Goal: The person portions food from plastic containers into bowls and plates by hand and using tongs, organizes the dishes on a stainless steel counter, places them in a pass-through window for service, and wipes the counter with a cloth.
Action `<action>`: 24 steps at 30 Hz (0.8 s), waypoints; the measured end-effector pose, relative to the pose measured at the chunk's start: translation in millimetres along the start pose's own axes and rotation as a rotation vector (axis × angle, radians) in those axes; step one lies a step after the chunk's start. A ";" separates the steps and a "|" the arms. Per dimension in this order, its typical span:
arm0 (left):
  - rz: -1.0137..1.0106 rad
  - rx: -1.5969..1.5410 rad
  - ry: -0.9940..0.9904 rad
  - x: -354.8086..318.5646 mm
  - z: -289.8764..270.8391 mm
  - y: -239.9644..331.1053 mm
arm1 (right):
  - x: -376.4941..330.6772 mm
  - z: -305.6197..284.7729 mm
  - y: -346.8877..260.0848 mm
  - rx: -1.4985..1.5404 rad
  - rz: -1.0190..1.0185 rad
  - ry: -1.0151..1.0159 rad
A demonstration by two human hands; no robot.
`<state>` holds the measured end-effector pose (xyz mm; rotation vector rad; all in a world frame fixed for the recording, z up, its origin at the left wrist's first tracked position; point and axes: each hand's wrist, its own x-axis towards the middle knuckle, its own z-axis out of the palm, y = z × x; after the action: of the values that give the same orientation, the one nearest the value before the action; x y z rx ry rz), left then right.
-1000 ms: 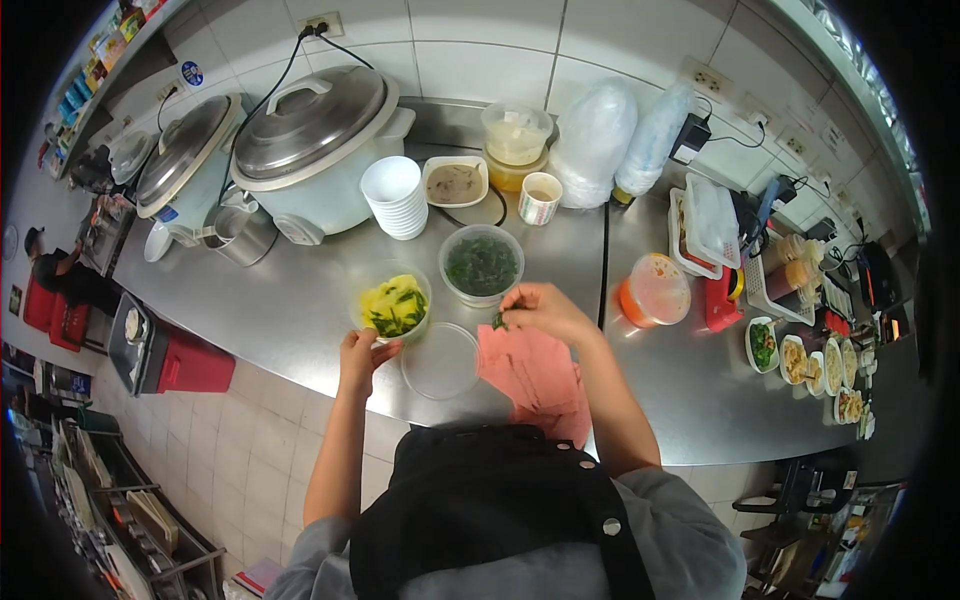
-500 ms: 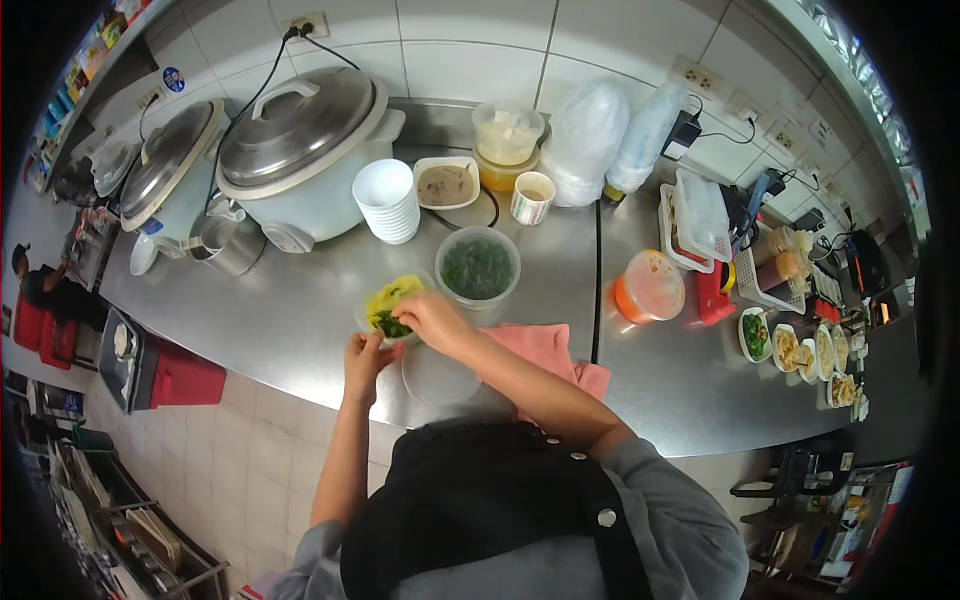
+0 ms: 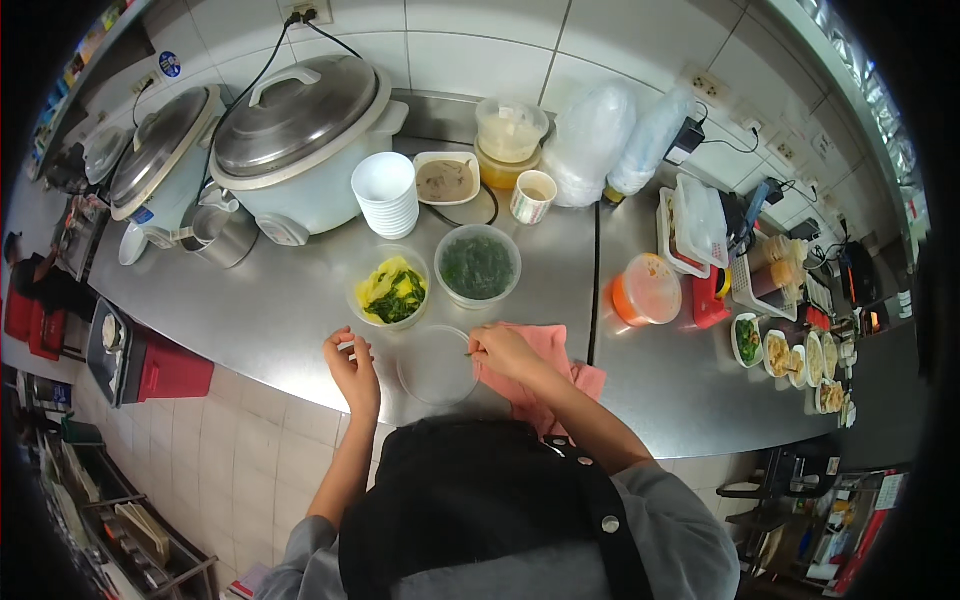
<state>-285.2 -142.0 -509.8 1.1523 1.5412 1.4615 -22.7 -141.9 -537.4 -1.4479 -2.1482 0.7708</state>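
We see a clear round plastic lid (image 3: 437,365) lying flat near the steel counter's (image 3: 270,310) front edge. The right hand (image 3: 503,351) pinches a thin green sliver at its right rim; the left hand (image 3: 352,365) rests slack, holding nothing, just left. Beyond it sits a clear bowl of yellow-green vegetables (image 3: 391,289).

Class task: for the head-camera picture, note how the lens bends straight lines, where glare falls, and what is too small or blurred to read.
Head view: the steel counter front edge bows into a curve and the corners go black; soft glare sits on the large cooker lid and on the counter; the small dishes at far right are too small to identify; the right hand and left hand show sharp.
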 end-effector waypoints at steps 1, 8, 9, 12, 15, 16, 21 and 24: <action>0.050 -0.025 0.029 -0.7 3.6 9.8 | 5.7 -2.6 -2.2 -0.001 -0.002 0.001; 0.414 0.134 -0.107 -15.0 17.0 18.0 | 89.3 -44.1 -94.6 0.211 -0.147 0.244; 0.397 0.116 -0.209 -19.3 21.7 18.4 | 90.8 -44.2 -91.0 0.211 -0.156 0.246; 0.328 0.099 -0.423 -23.8 41.1 12.3 | 81.7 -51.3 -69.4 -0.228 -0.064 0.322; 0.189 0.089 -0.581 -23.2 66.2 -1.4 | 56.2 -50.5 -43.6 -0.527 0.099 0.195; 0.112 0.089 -0.615 -22.1 75.1 -5.7 | 50.6 -45.8 -33.8 -0.622 0.046 0.228; -0.046 -0.245 -0.584 -9.9 119.0 -28.1 | 43.6 -36.5 -11.1 -0.977 -0.129 0.192; -0.042 -0.330 -0.647 -5.8 125.6 -27.3 | 38.6 -42.0 -10.6 -0.957 -0.230 0.119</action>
<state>-170.3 -101.4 -551.0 1.2171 0.8402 1.1030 -17.4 -100.4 -497.1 -1.5146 -2.6433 -0.5097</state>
